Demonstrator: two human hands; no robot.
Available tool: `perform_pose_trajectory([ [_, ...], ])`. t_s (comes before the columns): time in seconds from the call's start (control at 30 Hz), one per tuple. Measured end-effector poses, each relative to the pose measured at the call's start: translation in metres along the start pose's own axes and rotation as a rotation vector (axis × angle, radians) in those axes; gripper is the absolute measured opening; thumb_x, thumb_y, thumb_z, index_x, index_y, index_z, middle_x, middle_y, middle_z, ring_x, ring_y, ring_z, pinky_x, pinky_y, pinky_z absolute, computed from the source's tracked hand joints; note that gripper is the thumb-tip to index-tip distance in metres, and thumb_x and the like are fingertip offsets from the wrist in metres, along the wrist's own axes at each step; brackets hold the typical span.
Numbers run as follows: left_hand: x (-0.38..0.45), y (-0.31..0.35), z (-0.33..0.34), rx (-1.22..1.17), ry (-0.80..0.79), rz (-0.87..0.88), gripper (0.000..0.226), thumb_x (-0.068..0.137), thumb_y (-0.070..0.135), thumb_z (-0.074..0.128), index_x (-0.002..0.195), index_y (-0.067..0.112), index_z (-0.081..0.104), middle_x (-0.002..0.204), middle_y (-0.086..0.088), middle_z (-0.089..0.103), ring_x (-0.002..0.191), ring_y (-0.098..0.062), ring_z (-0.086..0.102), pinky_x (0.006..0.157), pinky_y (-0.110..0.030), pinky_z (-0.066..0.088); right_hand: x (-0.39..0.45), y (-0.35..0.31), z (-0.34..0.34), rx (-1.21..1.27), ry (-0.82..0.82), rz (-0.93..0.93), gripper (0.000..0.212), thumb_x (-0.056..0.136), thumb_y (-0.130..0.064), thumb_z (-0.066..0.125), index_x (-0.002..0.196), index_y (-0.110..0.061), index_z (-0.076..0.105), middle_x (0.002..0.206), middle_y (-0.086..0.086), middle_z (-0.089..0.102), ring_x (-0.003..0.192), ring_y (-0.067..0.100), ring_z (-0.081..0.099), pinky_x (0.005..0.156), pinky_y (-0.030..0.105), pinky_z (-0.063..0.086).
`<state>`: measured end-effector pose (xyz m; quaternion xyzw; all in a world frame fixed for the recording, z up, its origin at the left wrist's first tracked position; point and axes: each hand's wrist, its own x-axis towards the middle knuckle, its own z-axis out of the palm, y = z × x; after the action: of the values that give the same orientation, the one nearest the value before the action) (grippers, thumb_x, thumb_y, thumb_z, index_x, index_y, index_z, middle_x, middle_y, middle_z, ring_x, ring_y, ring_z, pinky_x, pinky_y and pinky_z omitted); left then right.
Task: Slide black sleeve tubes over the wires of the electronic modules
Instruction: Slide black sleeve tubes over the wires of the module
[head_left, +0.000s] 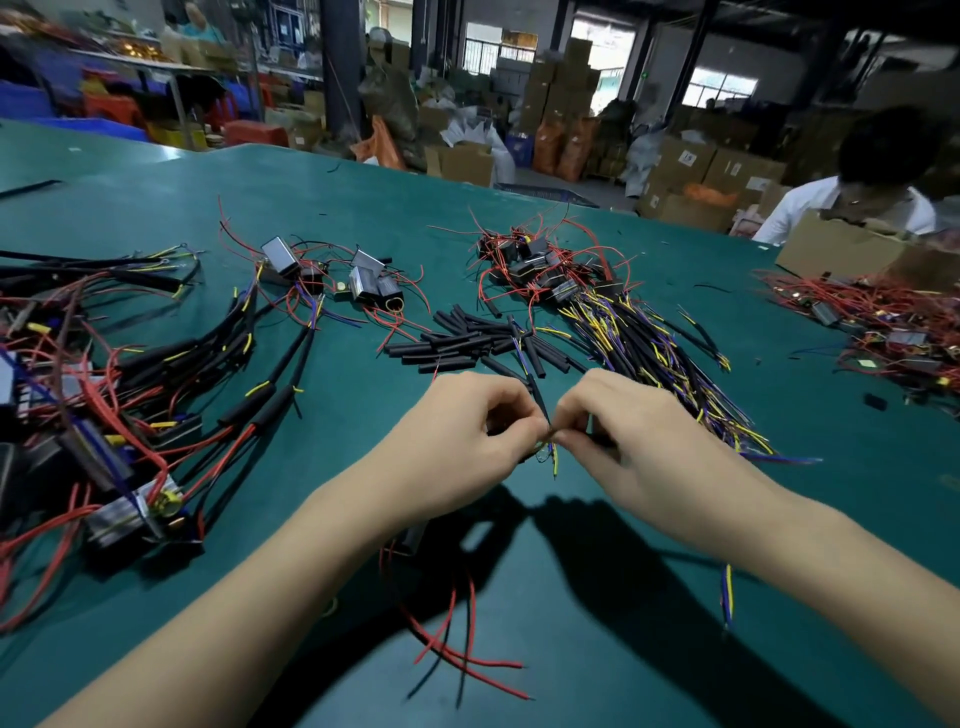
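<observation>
1. Two bare hands meet above the near middle of the green table; the left hand and the right hand are curled, thumb and forefinger tips almost touching each other.
2. Left hand pinches a thin bundle of wires at the point where the hands meet; yellow and blue ends hang just below the fingertips, pointing down toward the viewer.
3. A black sleeve tube rises from the pinch point, long axis running up and slightly left, away from the viewer; its lower end sits at the fingertips. Which hand bears on it cannot be told for certain.
4. Right hand's fingers are curled round something dark under the palm, and its fingertips close on the wires; more yellow and blue wire shows below the right forearm.
5. Red and black leads trail from beneath the left wrist toward the near edge.
6. Loose pile of sleeve tubes lies just beyond the hands, mostly lying left to right.
7. Unsleeved modules are heaped at far centre-right, wires fanning toward the near right.
8. Sleeved modules lie to the left, with a few silver-cased modules beyond.
9. Another person in a white top stands at the far right beside a cardboard box
</observation>
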<state>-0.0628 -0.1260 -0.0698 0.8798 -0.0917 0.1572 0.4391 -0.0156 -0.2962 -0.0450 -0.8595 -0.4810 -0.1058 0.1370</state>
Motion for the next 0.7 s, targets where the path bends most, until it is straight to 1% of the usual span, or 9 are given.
perform_pose_trajectory([
  [0.07,-0.001,0.000,0.001,-0.005,0.006,0.002,0.015,0.087,0.017,0.062,0.072,0.020,0.065,0.063,0.006,0.061,0.061,-0.007,0.051,0.062,-0.024,0.042,0.001,0.003,-0.003,0.178,0.016,0.079,0.003,0.087,-0.012,0.066,0.086,-0.013,0.065,0.068,-0.019,0.050,0.065,-0.007,0.048,0.063,0.008,0.035],
  [0.17,0.000,-0.001,0.001,-0.026,-0.020,-0.030,0.017,0.087,0.020,0.062,0.071,0.022,0.065,0.061,0.008,0.059,0.060,-0.006,0.049,0.059,-0.022,0.040,0.001,0.003,-0.006,0.250,0.010,0.131,0.006,0.085,-0.012,0.067,0.081,-0.016,0.067,0.056,-0.025,0.054,0.056,-0.004,0.050,0.055,0.007,0.035],
  [0.23,0.001,-0.001,0.002,-0.047,-0.043,-0.070,0.017,0.087,0.021,0.062,0.070,0.019,0.066,0.062,0.006,0.059,0.057,-0.005,0.045,0.056,-0.021,0.038,0.002,0.001,-0.006,0.231,0.017,0.142,0.006,0.085,-0.012,0.067,0.080,-0.016,0.067,0.053,-0.020,0.052,0.056,-0.005,0.050,0.056,0.007,0.035],
  [0.33,0.001,-0.001,0.001,-0.095,-0.088,-0.156,0.017,0.086,0.021,0.062,0.070,0.017,0.066,0.060,0.007,0.056,0.053,-0.004,0.042,0.053,-0.018,0.036,0.005,-0.001,-0.003,0.117,-0.009,0.111,0.002,0.087,-0.015,0.063,0.086,-0.014,0.064,0.072,-0.013,0.054,0.065,-0.003,0.049,0.065,0.010,0.036],
  [0.4,0.002,-0.001,-0.001,-0.154,-0.118,-0.226,0.017,0.085,0.019,0.062,0.069,0.017,0.066,0.062,0.006,0.057,0.058,-0.007,0.045,0.061,-0.023,0.039,0.004,-0.005,0.000,-0.017,-0.071,0.085,0.006,0.091,-0.018,0.055,0.093,-0.013,0.058,0.087,-0.002,0.055,0.075,0.009,0.052,0.074,0.027,0.042],
  [0.47,0.004,-0.001,-0.005,-0.262,-0.132,-0.286,0.017,0.085,0.016,0.063,0.069,0.013,0.067,0.066,0.001,0.058,0.063,-0.012,0.046,0.071,-0.027,0.039,0.006,-0.013,0.003,-0.291,-0.061,0.009,0.004,0.089,-0.012,0.056,0.091,-0.009,0.056,0.089,0.007,0.055,0.072,0.026,0.054,0.068,0.037,0.045],
  [0.53,0.005,-0.001,-0.010,-0.366,-0.135,-0.326,0.018,0.080,0.022,0.068,0.070,0.007,0.067,0.068,-0.002,0.057,0.067,-0.014,0.045,0.074,-0.030,0.035,0.005,-0.022,0.006,-0.424,0.052,-0.012,0.010,0.078,-0.005,0.066,0.079,-0.007,0.057,0.074,0.010,0.055,0.055,0.026,0.050,0.053,0.035,0.041],
  [0.6,0.005,-0.003,-0.013,-0.405,-0.119,-0.349,0.024,0.072,0.029,0.069,0.072,0.005,0.068,0.065,0.000,0.057,0.066,-0.014,0.045,0.071,-0.027,0.033,0.007,-0.027,0.011,-0.312,0.080,0.062,0.007,0.084,-0.008,0.063,0.083,-0.007,0.056,0.079,0.010,0.055,0.058,0.030,0.052,0.053,0.036,0.040],
  [0.7,0.004,-0.004,-0.010,-0.336,-0.058,-0.314,0.016,0.083,0.023,0.069,0.070,0.013,0.068,0.058,0.008,0.058,0.055,-0.006,0.046,0.055,-0.013,0.036,0.009,-0.020,0.016,-0.004,0.114,0.224,0.009,0.094,-0.021,0.050,0.094,-0.013,0.055,0.093,0.001,0.056,0.080,0.026,0.055,0.072,0.041,0.044],
])
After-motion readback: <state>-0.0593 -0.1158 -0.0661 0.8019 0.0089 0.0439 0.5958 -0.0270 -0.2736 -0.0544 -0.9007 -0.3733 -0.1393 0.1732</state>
